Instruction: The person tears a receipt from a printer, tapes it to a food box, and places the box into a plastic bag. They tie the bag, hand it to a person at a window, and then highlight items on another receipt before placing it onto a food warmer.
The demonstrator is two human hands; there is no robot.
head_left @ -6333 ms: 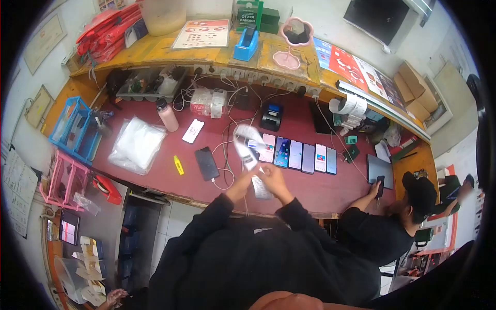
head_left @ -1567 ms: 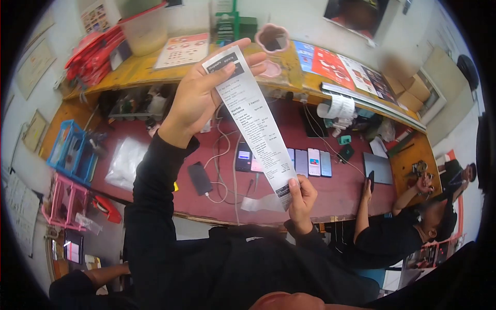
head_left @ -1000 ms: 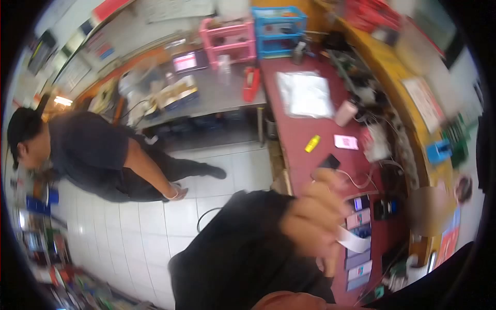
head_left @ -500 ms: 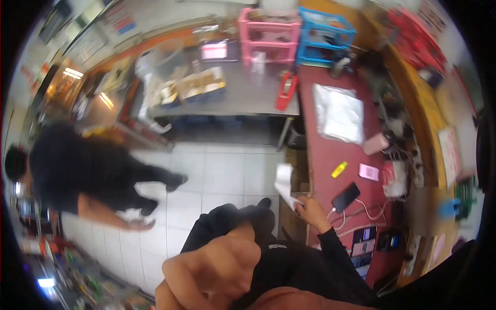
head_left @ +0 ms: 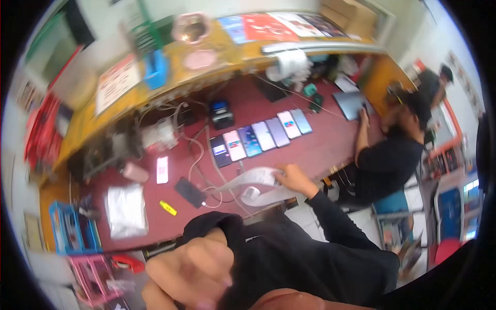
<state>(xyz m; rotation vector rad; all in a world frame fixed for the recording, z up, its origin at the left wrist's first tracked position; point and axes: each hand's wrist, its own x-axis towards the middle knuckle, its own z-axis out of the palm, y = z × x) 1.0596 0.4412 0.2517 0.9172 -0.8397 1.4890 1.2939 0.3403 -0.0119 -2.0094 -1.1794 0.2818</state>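
Observation:
My right hand (head_left: pixel 295 180) pinches a long white paper strip (head_left: pixel 245 178), which curls leftward over the red desk. A small white curl or roll of paper (head_left: pixel 250 194) shows beneath the strip. Close to the camera at lower left is my left hand (head_left: pixel 188 268), slightly blurred, with its fingers curled in; whatever they may hold is hidden. Beyond the strip, several phones (head_left: pixel 262 136) lie side by side in a row. Left of the strip lie a dark phone (head_left: pixel 190 192) on a white cable and a yellow highlighter (head_left: pixel 168 207).
On the red desk (head_left: pixel 320 150) are a card terminal (head_left: pixel 221 114), a pink-screened phone (head_left: pixel 162 170) and a clear plastic packet (head_left: pixel 126 211). Cables cross the surface. A wooden shelf (head_left: pixel 170 98) runs behind. At right, another person (head_left: pixel 392 150) touches a laptop (head_left: pixel 349 105).
My view has swung right, from the metal table and a standing person to the red desk. My right hand still holds the paper strip, now over the desk. My left hand stays curled near the camera.

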